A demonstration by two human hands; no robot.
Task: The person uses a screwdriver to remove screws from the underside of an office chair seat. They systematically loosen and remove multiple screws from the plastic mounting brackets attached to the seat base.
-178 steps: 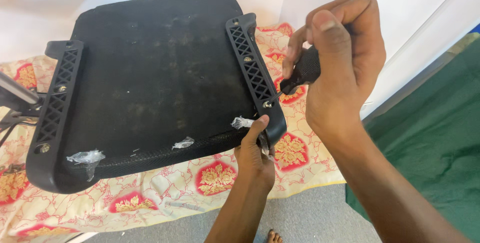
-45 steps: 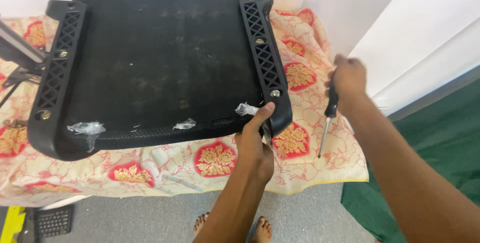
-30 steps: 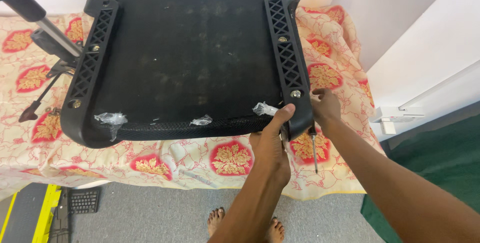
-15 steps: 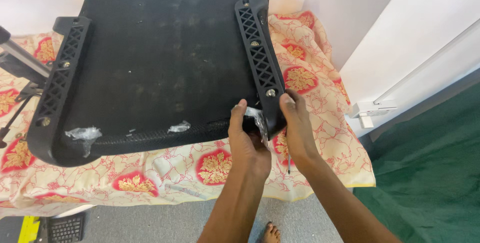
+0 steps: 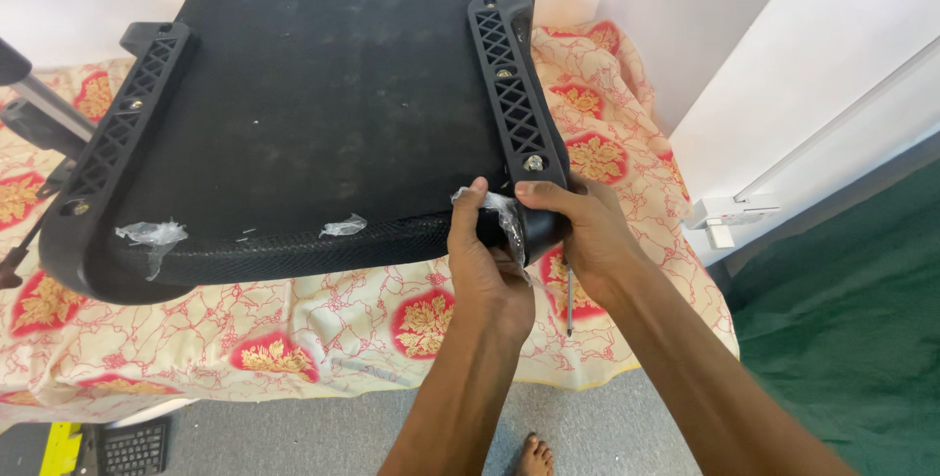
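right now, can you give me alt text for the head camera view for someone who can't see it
Two bare hands grip the near right corner of an upturned black chair seat: the left hand pinches a scrap of clear plastic wrap, the right hand clasps the black plastic side bracket with a screwdriver hanging beneath. The seat rests on a red-and-cream floral cloth.

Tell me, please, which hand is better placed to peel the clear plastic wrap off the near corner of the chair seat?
The left hand, I think: its thumb already lies on the plastic wrap, while the right hand grips the bracket and holds the screwdriver.
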